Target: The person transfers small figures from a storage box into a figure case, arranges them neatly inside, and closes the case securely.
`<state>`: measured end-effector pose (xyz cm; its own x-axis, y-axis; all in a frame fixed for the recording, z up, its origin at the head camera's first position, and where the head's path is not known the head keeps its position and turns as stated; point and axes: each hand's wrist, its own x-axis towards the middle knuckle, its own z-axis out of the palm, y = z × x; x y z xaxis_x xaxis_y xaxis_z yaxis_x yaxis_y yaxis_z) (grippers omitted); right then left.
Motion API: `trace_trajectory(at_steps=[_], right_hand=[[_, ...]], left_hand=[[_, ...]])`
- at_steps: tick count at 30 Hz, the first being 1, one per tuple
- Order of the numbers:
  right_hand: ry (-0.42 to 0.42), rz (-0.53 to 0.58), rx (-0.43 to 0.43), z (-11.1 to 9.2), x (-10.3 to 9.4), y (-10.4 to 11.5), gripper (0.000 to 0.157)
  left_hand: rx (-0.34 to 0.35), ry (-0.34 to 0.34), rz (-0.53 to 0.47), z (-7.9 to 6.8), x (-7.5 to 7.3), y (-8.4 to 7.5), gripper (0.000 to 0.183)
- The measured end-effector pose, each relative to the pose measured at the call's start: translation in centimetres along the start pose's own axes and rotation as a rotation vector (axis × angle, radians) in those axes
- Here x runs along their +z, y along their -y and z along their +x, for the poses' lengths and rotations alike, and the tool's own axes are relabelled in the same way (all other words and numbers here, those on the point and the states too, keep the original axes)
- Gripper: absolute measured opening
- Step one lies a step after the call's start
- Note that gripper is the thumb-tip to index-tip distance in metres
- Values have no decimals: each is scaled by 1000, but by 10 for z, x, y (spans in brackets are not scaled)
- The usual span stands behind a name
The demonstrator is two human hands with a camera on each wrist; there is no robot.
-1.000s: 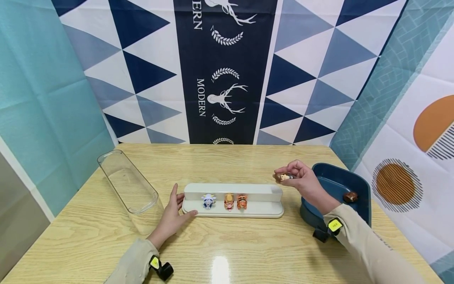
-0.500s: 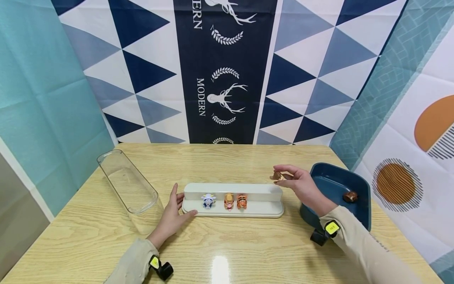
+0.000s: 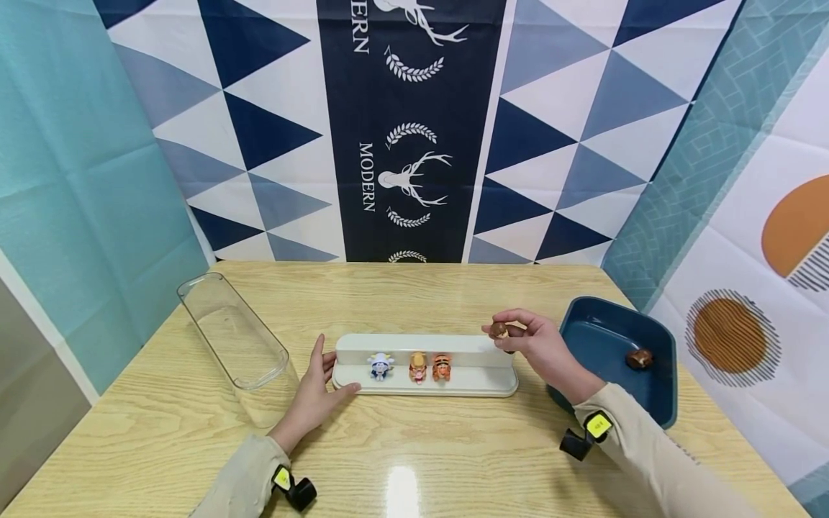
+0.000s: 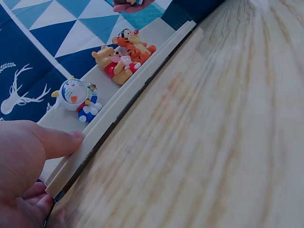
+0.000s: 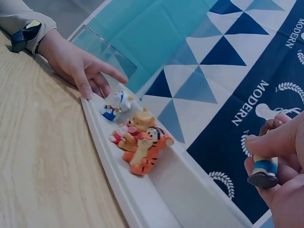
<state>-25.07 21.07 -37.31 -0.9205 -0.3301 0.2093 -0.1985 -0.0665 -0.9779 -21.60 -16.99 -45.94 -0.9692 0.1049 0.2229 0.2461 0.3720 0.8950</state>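
Head view: you sit at a wooden desk (image 3: pixel 492 453) with a long white stand (image 3: pixel 482 378) lying crosswise, and everything turns on where the small brown-haired figure (image 5: pixel 265 165) is relative to the stand's right end. It is in your right hand (image 3: pixel 537 345), pinched narrowly between thumb and fingers, by the stand's back right corner and apart from its front ledge; the exact height is hard to tell. Its long axis, head to dark base, looks close to upright in the right wrist view, base downward and bare of your fingers. From your fingertips, the ledge's uncovered right stretch lies toward you and lower. Your right hand is the nearer one to it.

Your left hand (image 3: pixel 317 399) rests at the stand's left end, thumb and forefinger spread wide, thumb on the front edge. Along the ledge, left to right, are a blue-and-white cat (image 3: pixel 381 366), a yellow bear (image 3: pixel 417 366) and, just beside it, an orange tiger (image 3: pixel 442 367).

Compared with half a second ago, your right hand is farther left, the figure is nearer the stand, and its brown head shows more plainly; your left hand and the stand stay put.
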Motion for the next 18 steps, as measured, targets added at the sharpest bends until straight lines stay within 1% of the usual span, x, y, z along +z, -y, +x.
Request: trace_trajectory(at_steps=[4,12,14,18], right_hand=[[-16,-6,12,0,3,-7,40],[-74,-13,75,-1,13,-16,32],[-71,-4,73,-1,16,-18,32],[-55,2,43,-2,21,-25,35]], left_hand=[[0,-2,-2,1,1,2,106],[7,-4,9,1,1,2,106],[7,-5,7,1,1,2,106],[1,-3,3,0,1,2,106]])
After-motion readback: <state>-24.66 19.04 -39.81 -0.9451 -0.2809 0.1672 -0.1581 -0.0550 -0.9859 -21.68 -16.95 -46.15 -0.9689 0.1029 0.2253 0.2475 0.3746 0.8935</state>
